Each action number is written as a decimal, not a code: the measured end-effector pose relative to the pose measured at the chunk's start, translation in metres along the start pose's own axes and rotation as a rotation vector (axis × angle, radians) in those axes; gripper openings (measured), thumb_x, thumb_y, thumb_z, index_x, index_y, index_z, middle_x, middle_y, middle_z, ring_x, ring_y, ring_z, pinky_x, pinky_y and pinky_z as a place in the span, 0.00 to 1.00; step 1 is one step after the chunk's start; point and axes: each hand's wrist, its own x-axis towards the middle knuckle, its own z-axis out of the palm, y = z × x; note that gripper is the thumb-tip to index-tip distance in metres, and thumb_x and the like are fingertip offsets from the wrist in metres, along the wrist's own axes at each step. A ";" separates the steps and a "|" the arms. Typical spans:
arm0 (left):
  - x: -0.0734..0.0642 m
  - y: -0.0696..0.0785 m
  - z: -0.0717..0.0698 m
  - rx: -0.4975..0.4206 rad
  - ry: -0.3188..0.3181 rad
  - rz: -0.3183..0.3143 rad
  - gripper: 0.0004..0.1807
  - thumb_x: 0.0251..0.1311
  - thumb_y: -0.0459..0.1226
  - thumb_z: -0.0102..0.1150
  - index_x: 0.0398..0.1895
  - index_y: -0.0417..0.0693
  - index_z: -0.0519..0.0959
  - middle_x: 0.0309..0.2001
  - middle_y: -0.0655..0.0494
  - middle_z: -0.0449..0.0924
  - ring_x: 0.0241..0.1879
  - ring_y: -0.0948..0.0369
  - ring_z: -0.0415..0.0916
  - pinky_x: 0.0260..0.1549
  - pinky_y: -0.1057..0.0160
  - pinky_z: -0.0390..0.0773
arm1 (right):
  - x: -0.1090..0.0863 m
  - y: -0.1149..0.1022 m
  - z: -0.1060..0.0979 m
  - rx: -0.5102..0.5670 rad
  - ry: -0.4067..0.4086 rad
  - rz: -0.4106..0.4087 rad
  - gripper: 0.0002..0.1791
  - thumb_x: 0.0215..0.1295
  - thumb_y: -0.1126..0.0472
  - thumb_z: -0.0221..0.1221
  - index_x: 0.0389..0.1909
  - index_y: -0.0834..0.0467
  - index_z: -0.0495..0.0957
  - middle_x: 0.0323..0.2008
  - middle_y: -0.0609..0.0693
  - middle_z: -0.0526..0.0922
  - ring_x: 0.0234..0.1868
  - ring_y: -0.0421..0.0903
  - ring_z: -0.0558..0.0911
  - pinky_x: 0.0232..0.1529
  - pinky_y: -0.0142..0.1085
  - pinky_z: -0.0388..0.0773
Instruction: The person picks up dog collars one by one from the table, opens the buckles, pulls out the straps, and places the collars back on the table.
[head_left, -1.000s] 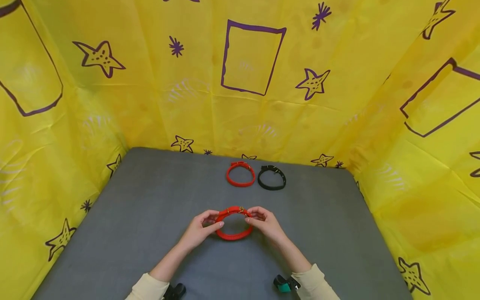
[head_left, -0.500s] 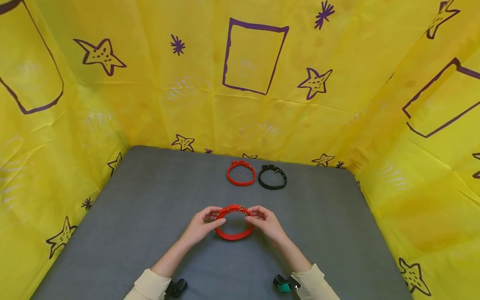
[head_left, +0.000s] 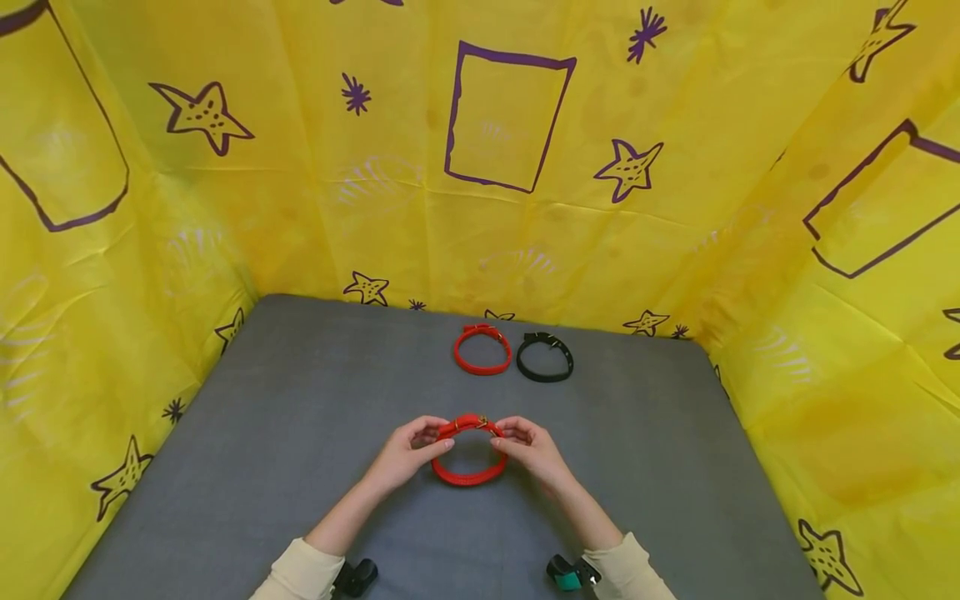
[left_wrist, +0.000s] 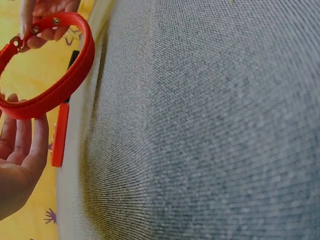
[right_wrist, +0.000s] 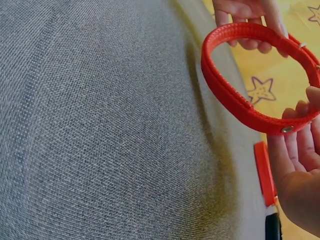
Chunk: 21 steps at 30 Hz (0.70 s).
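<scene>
Left hand (head_left: 405, 454): fingers clamped on the left side of the held red strap (head_left: 469, 479), a closed loop between the fingers of both hands. The gold-coloured buckle (head_left: 482, 422) sits on the loop's far side, nearer the right fingers; metal eyelets (left_wrist: 35, 29) show beside those fingers in the left wrist view. Second red strap (head_left: 482, 369): looped on the grey surface (head_left: 262, 450), beyond the fingers and well apart from them. Right hand (head_left: 534, 450): fingers clamped on the right side of the held loop. Black strap (head_left: 545, 377): buckled loop beyond the right fingers, just beside the second red strap.
</scene>
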 end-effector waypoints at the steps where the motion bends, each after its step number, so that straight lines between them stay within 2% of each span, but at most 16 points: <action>1: 0.000 0.000 0.000 0.005 -0.004 0.004 0.13 0.61 0.32 0.64 0.48 0.36 0.79 0.39 0.48 0.82 0.41 0.54 0.78 0.42 0.63 0.76 | 0.000 0.001 0.000 -0.003 -0.002 -0.005 0.15 0.61 0.65 0.66 0.46 0.66 0.77 0.36 0.51 0.83 0.40 0.50 0.83 0.42 0.34 0.80; 9: -0.002 0.004 0.002 0.024 -0.003 0.033 0.13 0.59 0.38 0.67 0.47 0.46 0.81 0.39 0.56 0.83 0.40 0.59 0.77 0.44 0.62 0.76 | -0.002 -0.006 0.001 -0.081 -0.058 -0.047 0.19 0.58 0.65 0.68 0.50 0.62 0.78 0.47 0.62 0.81 0.42 0.45 0.81 0.44 0.33 0.77; 11: -0.006 0.015 0.001 0.025 -0.011 0.033 0.13 0.59 0.37 0.67 0.46 0.45 0.81 0.39 0.54 0.83 0.40 0.58 0.77 0.43 0.62 0.76 | -0.007 -0.017 0.004 -0.098 -0.079 -0.057 0.19 0.59 0.65 0.67 0.51 0.63 0.77 0.49 0.65 0.80 0.43 0.45 0.80 0.46 0.32 0.76; 16: -0.015 0.044 0.001 0.026 -0.043 0.026 0.12 0.60 0.33 0.66 0.46 0.40 0.80 0.40 0.51 0.82 0.40 0.55 0.77 0.41 0.59 0.76 | -0.016 -0.039 0.010 -0.106 -0.109 -0.076 0.18 0.61 0.67 0.65 0.52 0.65 0.77 0.46 0.58 0.82 0.43 0.44 0.81 0.46 0.33 0.77; 18: -0.016 0.045 0.001 0.025 -0.053 0.030 0.12 0.60 0.33 0.66 0.46 0.40 0.80 0.40 0.51 0.82 0.40 0.54 0.77 0.41 0.59 0.76 | -0.016 -0.039 0.011 -0.111 -0.117 -0.088 0.17 0.62 0.67 0.64 0.51 0.66 0.77 0.44 0.54 0.82 0.42 0.44 0.81 0.46 0.35 0.78; 21: -0.017 0.045 0.002 0.028 -0.063 0.023 0.12 0.60 0.33 0.65 0.47 0.41 0.81 0.41 0.51 0.82 0.41 0.54 0.77 0.40 0.61 0.76 | -0.016 -0.041 0.012 -0.109 -0.131 -0.091 0.16 0.63 0.67 0.63 0.51 0.67 0.77 0.43 0.55 0.82 0.41 0.44 0.81 0.47 0.41 0.78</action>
